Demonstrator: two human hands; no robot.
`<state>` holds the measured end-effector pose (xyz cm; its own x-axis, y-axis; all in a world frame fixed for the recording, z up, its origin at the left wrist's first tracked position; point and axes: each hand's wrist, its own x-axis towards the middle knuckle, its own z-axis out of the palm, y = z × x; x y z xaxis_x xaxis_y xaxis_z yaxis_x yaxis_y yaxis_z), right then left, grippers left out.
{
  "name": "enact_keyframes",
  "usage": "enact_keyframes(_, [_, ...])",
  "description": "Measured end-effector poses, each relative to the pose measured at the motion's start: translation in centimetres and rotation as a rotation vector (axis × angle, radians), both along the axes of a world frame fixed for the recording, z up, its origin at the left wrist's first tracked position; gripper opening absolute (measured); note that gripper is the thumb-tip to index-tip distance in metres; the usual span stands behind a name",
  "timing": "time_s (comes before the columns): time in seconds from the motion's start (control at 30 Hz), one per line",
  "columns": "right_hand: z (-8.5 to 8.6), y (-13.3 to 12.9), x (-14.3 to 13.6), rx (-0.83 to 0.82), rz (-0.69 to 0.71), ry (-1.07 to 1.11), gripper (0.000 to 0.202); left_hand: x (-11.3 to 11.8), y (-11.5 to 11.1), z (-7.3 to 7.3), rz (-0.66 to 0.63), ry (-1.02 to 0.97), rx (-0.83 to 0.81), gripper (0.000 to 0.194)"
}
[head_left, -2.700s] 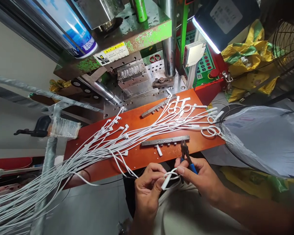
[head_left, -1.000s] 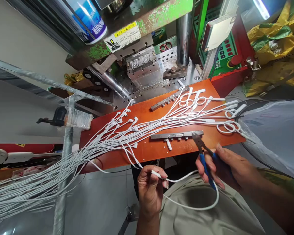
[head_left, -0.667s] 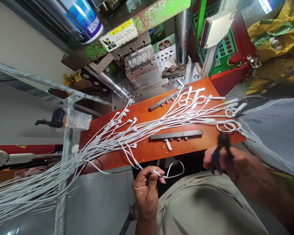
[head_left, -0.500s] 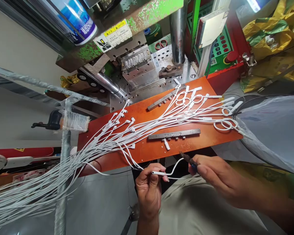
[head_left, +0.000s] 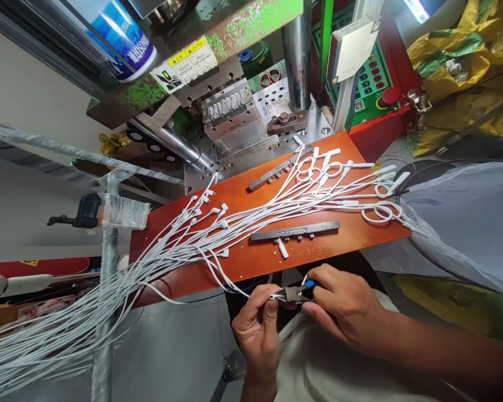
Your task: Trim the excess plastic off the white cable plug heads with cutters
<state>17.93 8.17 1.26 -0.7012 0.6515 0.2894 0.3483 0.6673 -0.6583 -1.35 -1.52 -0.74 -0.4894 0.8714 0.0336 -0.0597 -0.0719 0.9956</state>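
My left hand (head_left: 257, 324) is closed, pinching the white plug end (head_left: 273, 297) of a cable between thumb and fingers. In my right hand (head_left: 346, 304) is a pair of cutting pliers (head_left: 292, 294) with blue on the handles. Their jaws are at the plug end, right by my left fingertips; whether they bite on it I cannot tell. Just beyond my hands, a loose white plug piece (head_left: 282, 249) lies beside a metal mould bar (head_left: 295, 231) on the orange board (head_left: 235, 268).
A bundle of white cables (head_left: 159, 268) with plugs crosses the board and hangs off leftward over a wrapped post (head_left: 109, 268). Another metal bar (head_left: 272, 172) lies farther back. Behind stands a press with a mould (head_left: 227, 106), a steel column (head_left: 297, 67) and red-handled scissors (head_left: 270, 77).
My right hand has moved left, bringing the pliers from beside the board's edge to the plug end in my left hand. The view has shifted slightly.
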Motion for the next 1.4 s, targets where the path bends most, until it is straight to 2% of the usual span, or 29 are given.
enact_keyframes(0.13, [-0.5, -0.1, -0.3, 0.035, -0.017, 0.012, 0.039, -0.2, -1.2, -0.8, 0.037, 0.166, -0.055, 0.015])
enact_keyframes(0.3, [-0.9, -0.1, -0.3, 0.053, -0.021, -0.002, 0.042, 0.1, -1.3, -0.8, 0.082, 0.297, -0.07, 0.019])
enact_keyframes(0.47, [-1.0, -0.1, -0.3, 0.058, -0.017, -0.018, 0.038, 0.5, -1.1, -0.7, 0.059, 0.297, -0.054, 0.022])
enact_keyframes(0.77, [-0.9, 0.2, -0.2, 0.061, -0.007, -0.052, 0.038, 1.2, -0.8, -0.2, 0.097, 0.343, -0.071, 0.017])
enact_keyframes(1.4, [-1.3, 0.7, 0.1, 0.071, 0.043, -0.045, 0.047, 1.8, -0.7, -0.4, 0.105, 0.252, -0.049, 0.019])
